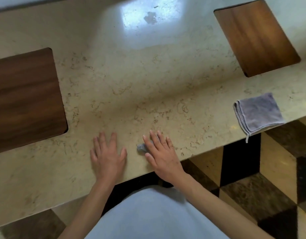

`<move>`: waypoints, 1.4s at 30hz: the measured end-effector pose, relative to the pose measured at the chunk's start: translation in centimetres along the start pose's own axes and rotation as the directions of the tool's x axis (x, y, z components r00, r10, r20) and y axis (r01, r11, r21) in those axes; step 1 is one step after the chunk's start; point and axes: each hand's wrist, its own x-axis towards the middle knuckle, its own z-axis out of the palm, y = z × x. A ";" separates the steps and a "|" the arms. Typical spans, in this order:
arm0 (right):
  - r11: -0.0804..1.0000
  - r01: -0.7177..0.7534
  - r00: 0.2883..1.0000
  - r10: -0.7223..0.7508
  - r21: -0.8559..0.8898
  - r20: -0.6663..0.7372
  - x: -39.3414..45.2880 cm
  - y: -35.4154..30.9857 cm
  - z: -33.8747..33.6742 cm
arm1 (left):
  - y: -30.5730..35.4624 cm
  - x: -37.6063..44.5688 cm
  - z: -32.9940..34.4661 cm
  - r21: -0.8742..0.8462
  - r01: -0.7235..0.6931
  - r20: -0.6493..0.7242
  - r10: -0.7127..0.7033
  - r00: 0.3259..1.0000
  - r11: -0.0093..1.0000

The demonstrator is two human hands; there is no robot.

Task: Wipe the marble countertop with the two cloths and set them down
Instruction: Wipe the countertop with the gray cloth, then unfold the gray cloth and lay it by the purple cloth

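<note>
A: Count of cloths?
B: Two. Grey cloth (259, 113), folded square, far right on the desk (131, 87), near edge; one corner over the edge, a small loop or tag hanging off it. Small cloth (141, 147), grey, mostly hidden under the right hand (160, 152); only a bunched end showing by the index finger and thumb.

A: Look of the grey one?
B: Lavender-grey, soft nap, layered edges visible along the left side. Flat, untouched, well apart from both hands.

A: Hands?
B: Two, bare. Left hand (107, 156) flat on the marble, fingers spread, palm down, holding nothing. Right hand also flat, fingers spread and extended, pressing the small cloth to the surface rather than gripping it. Both near the front edge, close together, not touching.

A: Desk surface?
B: Beige marble, brown veining. Bright reflection patch at the far middle with a dull blotch (150, 18) inside it; wet or stained, cannot tell.

A: Anything else, counted?
B: Two wood panels set in the marble: left panel (26, 99), dark brown; right panel (255, 37), lighter brown, at the far right. Below the edge, floor (269, 178) in checkered tiles, dark and tan. Pale garment (154, 214) at bottom centre.
</note>
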 end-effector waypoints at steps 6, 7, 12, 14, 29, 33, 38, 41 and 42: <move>0.737 -0.274 0.841 0.495 0.617 -0.218 -0.9 2.2 -4.6 | 2.8 -0.9 -0.5 -0.460 -0.184 -0.195 0.103 0.975 0.869; 0.724 -0.328 0.819 0.538 0.607 -0.199 -0.7 2.4 -4.9 | 3.5 -1.0 -0.7 -0.546 -0.182 -0.173 0.103 0.979 0.818; 0.764 -0.426 0.860 0.509 0.485 -0.047 0.2 1.5 -4.8 | 5.8 0.1 -0.5 -0.472 -0.134 0.135 0.221 0.966 0.871; 0.787 -0.448 0.866 0.500 0.424 -0.014 0.6 0.8 -4.8 | 6.2 0.3 -0.4 -0.402 -0.128 0.188 0.218 0.958 0.907; -0.074 -0.267 0.952 0.136 0.961 0.275 -0.7 -0.2 -8.5 | 7.2 -2.7 -6.1 -0.947 0.319 0.295 0.492 0.819 0.036; -0.134 -0.161 0.957 0.219 0.978 0.188 -1.4 0.3 -9.6 | 8.6 -2.9 -6.5 -0.952 0.285 0.305 0.385 0.871 0.110; -0.104 -0.060 0.937 0.337 0.993 0.092 -3.1 3.1 -12.0 | 11.3 -3.3 -6.1 -0.964 0.165 0.223 0.293 0.930 0.209; -0.013 -0.051 0.927 0.371 0.999 0.052 -4.3 5.5 -13.7 | 13.8 -4.2 -5.6 -0.962 0.195 0.244 0.280 0.928 0.192; 0.031 -0.053 0.923 0.383 0.998 0.037 -4.9 6.5 -14.4 | 14.9 -4.6 -5.3 -0.960 0.227 0.267 0.295 0.917 0.163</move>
